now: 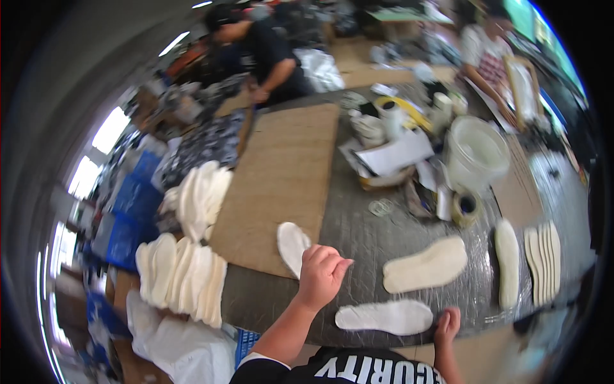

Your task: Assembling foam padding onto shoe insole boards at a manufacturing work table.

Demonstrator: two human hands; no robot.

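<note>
My left hand is raised over the dark table, its fingers curled and the thumb pressed to them. What it holds, if anything, is too small to make out. Partly behind it, a white insole lies on the brown board's near corner. My right hand is at the table's near edge, fingers curled together, close beside the end of another white insole. Whether it grips anything does not show. A cream insole lies flat just beyond that one.
Stacked cream insoles stand at left, with another heap behind. More insoles line the right side. A large brown board, a translucent bucket and a tape roll occupy the table. Two people work beyond.
</note>
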